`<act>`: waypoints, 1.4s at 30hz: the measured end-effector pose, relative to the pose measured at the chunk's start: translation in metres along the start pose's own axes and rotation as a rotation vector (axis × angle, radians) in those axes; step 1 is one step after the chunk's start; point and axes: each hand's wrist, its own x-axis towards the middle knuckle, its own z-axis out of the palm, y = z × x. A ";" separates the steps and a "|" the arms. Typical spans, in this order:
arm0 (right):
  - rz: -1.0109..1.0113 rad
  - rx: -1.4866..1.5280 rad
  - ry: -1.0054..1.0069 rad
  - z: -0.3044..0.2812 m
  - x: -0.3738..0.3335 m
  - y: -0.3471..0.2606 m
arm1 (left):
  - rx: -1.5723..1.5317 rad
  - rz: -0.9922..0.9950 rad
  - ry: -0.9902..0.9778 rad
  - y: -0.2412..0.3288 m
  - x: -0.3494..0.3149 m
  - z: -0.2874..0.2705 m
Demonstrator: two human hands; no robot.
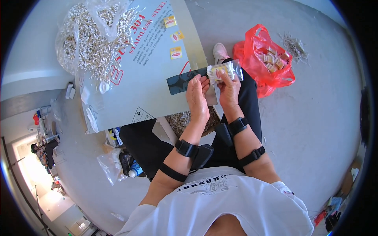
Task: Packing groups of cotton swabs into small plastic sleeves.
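Observation:
Past the table's right edge, my right hand (229, 93) grips a small clear packet of cotton swabs (217, 73), thumb on top. A yellow and white card shows through its film, and the clear end sticks out on the right. My left hand (197, 96) is held on edge by the packet's left end, fingers stretched out and nothing visible in them. Whether its fingertips touch the packet, I cannot tell. Beneath that hand, a dark patterned strip (178, 83) lies on the table. Farther back are three yellow and white cards (175, 53) in a row.
Loose cotton swabs (96, 47) are heaped in clear plastic on the film-covered table (145, 84). A red plastic bag (252, 51) of filled packets stands on the floor at right, near scattered swabs (295, 48). A box of swabs (181, 120) sits under the table edge.

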 end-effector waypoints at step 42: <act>-1.046 -2.129 -0.747 0.034 0.030 -0.055 | 0.092 -0.143 -0.262 0.022 0.025 0.009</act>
